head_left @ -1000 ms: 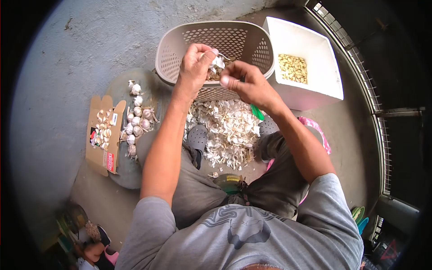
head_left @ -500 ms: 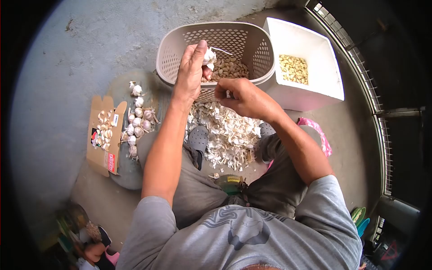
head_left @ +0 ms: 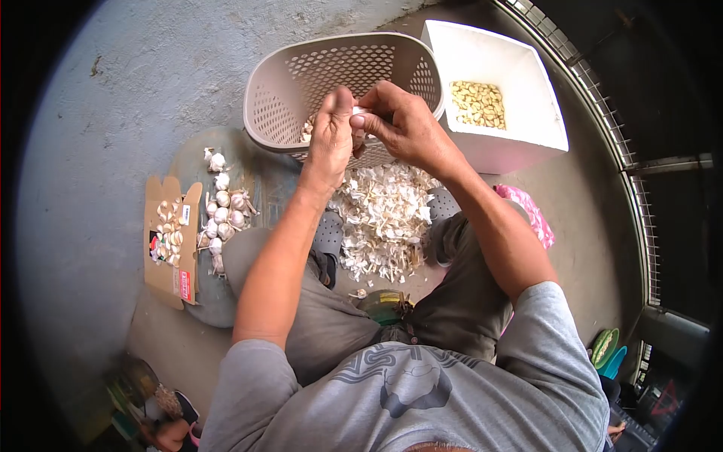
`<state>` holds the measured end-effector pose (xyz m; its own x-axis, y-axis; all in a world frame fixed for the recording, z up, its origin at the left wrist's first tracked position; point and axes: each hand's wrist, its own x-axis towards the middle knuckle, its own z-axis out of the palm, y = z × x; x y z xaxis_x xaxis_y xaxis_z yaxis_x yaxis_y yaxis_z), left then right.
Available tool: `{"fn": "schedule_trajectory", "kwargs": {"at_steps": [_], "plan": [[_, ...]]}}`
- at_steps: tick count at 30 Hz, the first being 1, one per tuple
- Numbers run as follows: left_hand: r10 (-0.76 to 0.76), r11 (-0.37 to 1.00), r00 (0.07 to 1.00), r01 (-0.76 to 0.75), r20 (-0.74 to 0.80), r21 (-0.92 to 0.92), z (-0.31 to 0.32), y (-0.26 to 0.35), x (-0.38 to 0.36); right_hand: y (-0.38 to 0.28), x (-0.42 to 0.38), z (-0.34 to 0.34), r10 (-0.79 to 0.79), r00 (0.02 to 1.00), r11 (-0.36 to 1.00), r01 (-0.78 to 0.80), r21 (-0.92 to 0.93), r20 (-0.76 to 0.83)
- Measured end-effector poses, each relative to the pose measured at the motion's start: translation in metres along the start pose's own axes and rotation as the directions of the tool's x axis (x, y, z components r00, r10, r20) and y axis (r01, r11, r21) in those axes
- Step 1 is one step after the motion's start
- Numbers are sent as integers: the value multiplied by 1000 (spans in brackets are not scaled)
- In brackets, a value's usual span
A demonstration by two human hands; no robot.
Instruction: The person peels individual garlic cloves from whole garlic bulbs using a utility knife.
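Observation:
My left hand and my right hand meet over the near rim of a beige perforated basket. Both pinch a small white garlic piece between the fingertips; most of it is hidden by the fingers. A few cloves show inside the basket by my left hand. Below the hands lies a heap of white garlic skins on the floor between my knees.
A white foam box with peeled cloves stands right of the basket. Whole garlic bulbs lie on a round board at left, beside a cardboard box of cloves. A grey sandal lies by the skins. Railing runs along the right.
My right hand has come up from below the basket rim to join my left hand at the garlic. The view shifted slightly, moving the basket and box left.

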<state>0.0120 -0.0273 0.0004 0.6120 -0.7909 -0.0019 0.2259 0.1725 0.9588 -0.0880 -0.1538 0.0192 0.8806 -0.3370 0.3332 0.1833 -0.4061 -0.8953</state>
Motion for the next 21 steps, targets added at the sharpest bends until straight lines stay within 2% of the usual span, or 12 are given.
{"fn": "schedule_trajectory", "kwargs": {"at_steps": [2, 5, 8, 9, 12, 14, 15, 18, 21], "plan": [[-53, 995, 997, 48, -55, -85, 4, -1, -1, -1, -1, -1, 9, 1000, 1000, -9, -7, 14], [-84, 992, 993, 76, -82, -100, 6, 1, -1, -2, -2, -3, 9, 1000, 997, -7, -76, 25], [-86, 996, 992, 84, -95, -24, 7, 4, -2, -2, 1, -1, 0, 1000, 998, 0, -68, -1], [-83, 995, 992, 77, -98, -63, 6, 2, -2, -3, 1, 1, -1, 1000, 999, 1, -48, -15], [-101, 978, 988, 77, -120, -192, 4, -10, -3, -9, -1, 11, 128, 992, 992, -127, -10, 7], [-146, 949, 977, 94, -156, -302, 3, -17, -4, -9, -1, 19, 95, 995, 995, -95, -10, -24], [-133, 942, 987, 97, -92, -322, -4, -15, -5, -11, -1, 22, 86, 996, 996, -87, -7, -39], [-83, 947, 977, 16, -195, -322, -2, -14, -4, -11, 0, 28, 55, 996, 997, -58, -45, -65], [-188, 906, 925, 34, -329, -422, 8, -5, -8, -11, 1, 30, 46, 998, 992, -52, -118, -50]]}}
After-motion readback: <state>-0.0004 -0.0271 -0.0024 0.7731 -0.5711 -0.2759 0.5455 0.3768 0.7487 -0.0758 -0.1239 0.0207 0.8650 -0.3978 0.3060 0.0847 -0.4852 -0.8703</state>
